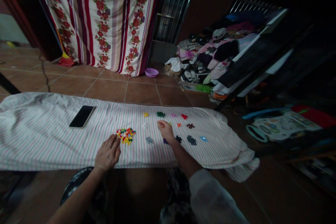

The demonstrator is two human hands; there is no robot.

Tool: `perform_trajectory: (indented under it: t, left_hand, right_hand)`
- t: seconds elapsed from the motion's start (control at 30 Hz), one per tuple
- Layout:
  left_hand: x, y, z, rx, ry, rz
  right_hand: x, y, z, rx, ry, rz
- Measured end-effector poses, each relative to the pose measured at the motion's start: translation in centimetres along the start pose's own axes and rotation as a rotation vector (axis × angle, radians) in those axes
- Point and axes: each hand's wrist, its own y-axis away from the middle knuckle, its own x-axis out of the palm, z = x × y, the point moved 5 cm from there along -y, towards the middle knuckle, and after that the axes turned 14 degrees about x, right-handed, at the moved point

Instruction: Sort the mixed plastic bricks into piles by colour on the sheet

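My left hand (108,152) rests on the striped cloth (52,140), its fingertips at the left edge of a mixed heap of small coloured pieces (126,135). My right hand (165,129) hangs over the sorted piles with thumb and fingers pinched; what is between them is too small to make out. Around it lie single-colour piles: yellow (146,114), dark green (160,114), pink (173,115), red (184,116), white (144,125), orange (179,125), brown (190,126), grey (149,140), black (178,139), dark grey (191,140) and blue (203,138). Light green and purple pieces are partly hidden by my right hand and forearm.
A phone (82,116) lies on the cloth at the left. Beyond the cloth, a purple basin (151,72) stands on the tiled floor by a flowered curtain (105,24). Heaped clothes (207,54) are at the back right, and a colourful plastic item (286,126) is at the right.
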Motion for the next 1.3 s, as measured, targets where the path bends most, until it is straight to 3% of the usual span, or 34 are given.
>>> perform_trajectory:
  t: [0.17, 0.33, 0.87, 1.17, 1.3]
  left_hand:
    - [-0.2, -0.2, 0.0, 0.013, -0.033, 0.022]
    - [-0.5, -0.5, -0.1, 0.023, -0.043, 0.031]
    - [-0.2, -0.4, -0.1, 0.009, -0.049, 0.072]
    - [-0.2, -0.3, 0.0, -0.012, -0.036, 0.086]
    - [-0.2, -0.3, 0.0, -0.022, -0.02, 0.075]
  right_hand:
    - [-5.2, -1.7, -2.6, 0.134, 0.153, -0.221]
    - [-7.3, -3.0, -3.9, 0.184, 0.315, -0.243]
    - [-5.7, -4.4, -4.1, 0.1, 0.492, -0.123]
    - [-6.0, -3.9, -4.8, 0.136, 0.361, -0.156]
    - [-6.2, -3.3, -4.0, 0.065, 0.27, -0.213]
